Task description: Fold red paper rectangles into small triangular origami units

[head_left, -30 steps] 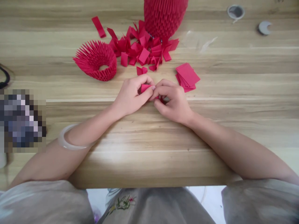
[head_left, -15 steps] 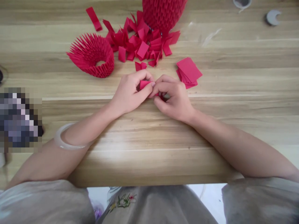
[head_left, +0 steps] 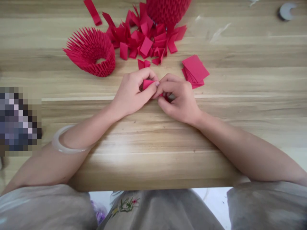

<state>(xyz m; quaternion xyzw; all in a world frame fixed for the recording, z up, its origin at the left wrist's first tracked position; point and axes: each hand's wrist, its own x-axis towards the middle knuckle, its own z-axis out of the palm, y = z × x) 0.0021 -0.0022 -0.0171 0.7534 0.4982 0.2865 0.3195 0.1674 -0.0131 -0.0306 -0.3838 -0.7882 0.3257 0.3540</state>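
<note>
Head view: red paper piece (head_left: 148, 84) pinched between both hands over the wooden table (head_left: 240, 83).
It is gripped by the closed left hand (head_left: 130, 94) and right hand (head_left: 178, 99), near a stack of red squares (head_left: 195, 68).

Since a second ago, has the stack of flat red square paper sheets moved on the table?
No. The stack of flat red square paper sheets lies just beyond the same pale seam in the wooden table; only the camera view shifted.

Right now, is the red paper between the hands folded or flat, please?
Folded: the red paper shows a doubled, creased flap, pinched between left hand and right hand.
</note>
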